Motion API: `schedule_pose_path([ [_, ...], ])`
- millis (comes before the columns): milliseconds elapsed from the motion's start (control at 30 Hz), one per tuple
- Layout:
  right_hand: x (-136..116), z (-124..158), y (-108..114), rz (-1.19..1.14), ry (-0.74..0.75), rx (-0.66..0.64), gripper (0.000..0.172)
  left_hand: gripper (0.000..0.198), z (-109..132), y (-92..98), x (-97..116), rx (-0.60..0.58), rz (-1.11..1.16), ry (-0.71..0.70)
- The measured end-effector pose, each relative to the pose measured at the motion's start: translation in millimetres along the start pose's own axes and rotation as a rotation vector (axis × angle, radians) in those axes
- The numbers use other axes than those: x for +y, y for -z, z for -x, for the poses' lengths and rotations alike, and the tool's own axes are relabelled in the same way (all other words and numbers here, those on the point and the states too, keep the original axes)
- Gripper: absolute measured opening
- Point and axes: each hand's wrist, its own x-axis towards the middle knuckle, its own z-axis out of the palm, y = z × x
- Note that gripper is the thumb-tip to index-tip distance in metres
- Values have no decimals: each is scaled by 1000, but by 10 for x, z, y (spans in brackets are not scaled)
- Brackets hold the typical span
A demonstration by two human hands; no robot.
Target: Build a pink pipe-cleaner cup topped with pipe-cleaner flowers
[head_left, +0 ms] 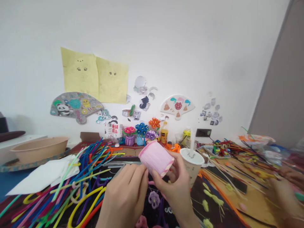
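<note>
One pink cup [155,156], tilted, sits at centre in the person's right hand [175,186], which grips it from 4 o'clock; the left hand [124,191] bunches its fingers at the 8 o'clock edge. Outward from the cup lie: coloured pipe cleaners [71,182], heaped, 8 to 9 o'clock; lidded drink cup [192,169] with straw, 3 o'clock; purple flower [154,199], 6 o'clock; white fan [178,106] on wall, 1 o'clock; panda fan [76,106], 10 o'clock.

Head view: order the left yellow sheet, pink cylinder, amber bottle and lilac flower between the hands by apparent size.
1. Left yellow sheet
2. Pink cylinder
3. Lilac flower and amber bottle: too alike to rank; the flower is nearer the camera.
</note>
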Motion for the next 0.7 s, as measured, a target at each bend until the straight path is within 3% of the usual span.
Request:
schedule_pose_path([
  [367,78,-14,9,205,206,-25,48,23,44,-45,3,-126,-169,-55],
  [500,55,5,21,228,184,-65,51,25,67,-71,-9,-121,-123,-37],
  [700,-64,-3,32,110,71,-155,49,22,103,-81,-5,-100,75,113],
])
